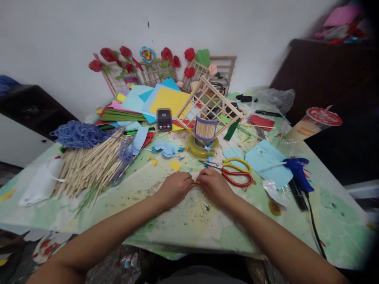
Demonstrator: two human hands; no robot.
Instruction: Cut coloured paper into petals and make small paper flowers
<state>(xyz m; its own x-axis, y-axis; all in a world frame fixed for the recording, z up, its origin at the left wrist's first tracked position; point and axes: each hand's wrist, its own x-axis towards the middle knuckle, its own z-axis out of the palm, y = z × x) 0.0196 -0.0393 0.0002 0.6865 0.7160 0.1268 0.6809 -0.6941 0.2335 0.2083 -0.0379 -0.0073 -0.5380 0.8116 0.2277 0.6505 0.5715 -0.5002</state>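
Note:
My left hand (175, 188) and my right hand (213, 184) rest knuckles-up on the green table cover (166, 221), fingers curled and meeting in the middle. Between their fingertips a small orange-yellow piece (195, 182) shows; most of it is hidden by the fingers. Red and yellow scissors (237, 171) lie just right of my right hand. A small stick cup wrapped in purple yarn (205, 129) stands on a yellow tape roll (201, 148) behind the hands.
A pile of wooden sticks (89, 165) and blue yarn (78, 134) lies at the left. Coloured paper sheets (166, 100), a wooden lattice (207, 104) and paper flowers (166, 55) fill the back. A blue glue gun (299, 171) and a lidded cup (316, 122) are at the right.

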